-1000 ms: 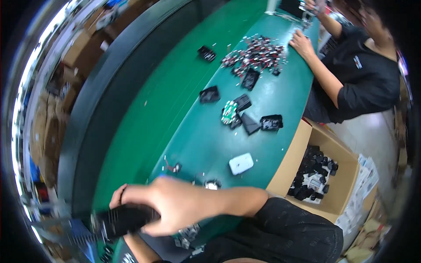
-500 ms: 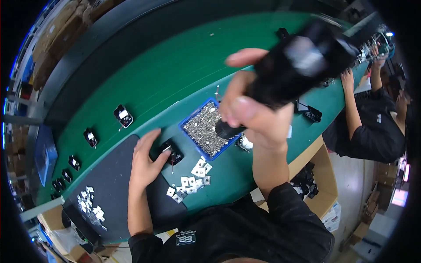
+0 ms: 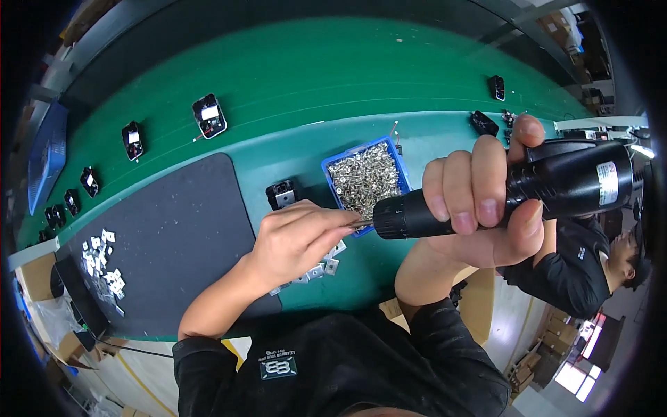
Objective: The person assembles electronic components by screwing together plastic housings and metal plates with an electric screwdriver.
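My right hand (image 3: 486, 201) is wrapped round a black electric screwdriver (image 3: 573, 184), held level with its nose to the left. Thumb and fingers of my left hand (image 3: 292, 240) pinch the thin metal bit (image 3: 361, 224) at that nose. Whether a screw sits on its tip is hidden by the fingertips. Behind them stands a blue tray (image 3: 331, 175) full of small silver screws (image 3: 366, 177). A small black housing (image 3: 281, 189) with a square metal plate in it lies just beyond my left hand. Loose square plates (image 3: 332, 266) lie partly under that hand.
A black mat (image 3: 174, 229) covers the left of the green bench, with more small plates (image 3: 104, 257) on it. Several black housings, one nearest the middle (image 3: 210, 116), line the green strip behind. A co-worker (image 3: 577, 267) sits at the right.
My right hand has brought the screwdriver down from a raised slant to level. My left hand has left the black housing and moved right to the bit. The view has shifted.
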{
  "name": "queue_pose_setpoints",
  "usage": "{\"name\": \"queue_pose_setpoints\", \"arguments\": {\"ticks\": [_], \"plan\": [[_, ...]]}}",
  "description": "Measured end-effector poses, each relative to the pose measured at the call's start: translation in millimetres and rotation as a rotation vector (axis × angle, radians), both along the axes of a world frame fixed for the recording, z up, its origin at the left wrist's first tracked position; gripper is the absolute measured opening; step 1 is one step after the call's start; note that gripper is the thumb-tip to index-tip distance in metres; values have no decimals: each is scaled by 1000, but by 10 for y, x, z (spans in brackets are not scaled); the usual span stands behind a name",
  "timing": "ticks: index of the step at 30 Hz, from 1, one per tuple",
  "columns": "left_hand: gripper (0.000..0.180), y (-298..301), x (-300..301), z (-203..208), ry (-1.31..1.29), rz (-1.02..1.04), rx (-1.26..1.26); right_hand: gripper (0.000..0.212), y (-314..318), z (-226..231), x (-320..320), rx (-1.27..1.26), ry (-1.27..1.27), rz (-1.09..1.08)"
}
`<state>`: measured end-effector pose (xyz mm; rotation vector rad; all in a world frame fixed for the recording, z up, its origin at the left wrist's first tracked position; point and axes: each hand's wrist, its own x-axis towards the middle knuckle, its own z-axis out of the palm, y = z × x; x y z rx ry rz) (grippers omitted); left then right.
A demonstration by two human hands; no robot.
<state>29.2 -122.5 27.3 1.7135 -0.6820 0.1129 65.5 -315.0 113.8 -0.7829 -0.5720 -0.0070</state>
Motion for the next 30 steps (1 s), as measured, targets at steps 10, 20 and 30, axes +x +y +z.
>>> {"name": "queue_pose_setpoints", "arguments": {"ticks": [10,20,30], "plan": [[28,28,-13,-169,-55,-51,-343,48,79,-10,-4,122,-70,86],[28,12,-47,-198,-44,-39,-403,47,47,-55,89,154,-288,229],[90,483,66,-161,-232,137,214,42,142,-172,87,2,-178,114]]}}
